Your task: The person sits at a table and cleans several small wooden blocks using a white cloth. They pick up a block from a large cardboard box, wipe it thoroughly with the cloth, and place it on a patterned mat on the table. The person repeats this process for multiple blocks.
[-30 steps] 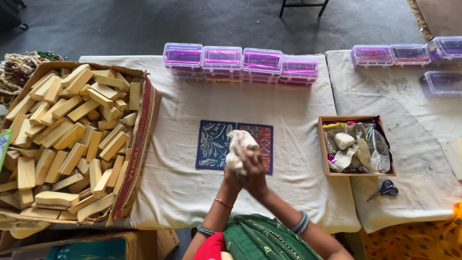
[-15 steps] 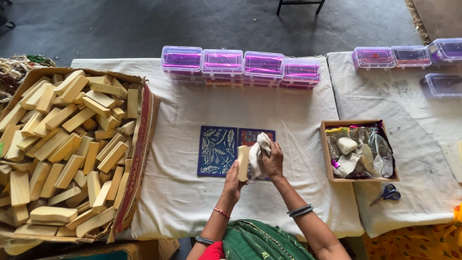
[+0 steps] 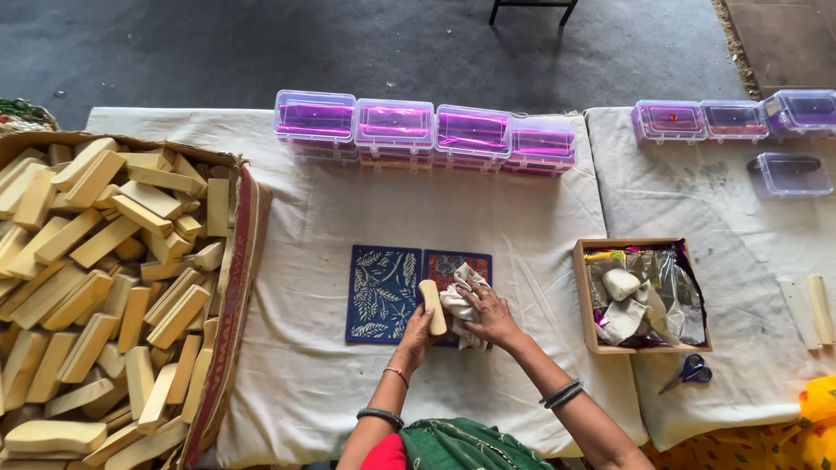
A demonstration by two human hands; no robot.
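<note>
My left hand (image 3: 418,329) holds a pale wooden block (image 3: 433,305) upright at the middle of the table. My right hand (image 3: 489,313) presses a crumpled white cloth (image 3: 459,299) against the block's right side. Both hands hover over two blue patterned printing blocks: a leaf-patterned one (image 3: 381,292) on the left and one with a red and blue design (image 3: 456,265), partly hidden by the cloth. Bangles sit on both wrists.
A large cardboard box (image 3: 225,348) full of pale wooden blocks fills the left. A row of clear purple-lidded boxes (image 3: 418,130) lines the far edge. A wooden tray (image 3: 585,305) of cloths and foil, blue scissors (image 3: 688,372) and more clear boxes (image 3: 731,117) lie to the right.
My hands with the block and cloth have dropped lower onto the patterned blocks, and the cloth has shifted to the block's right side.
</note>
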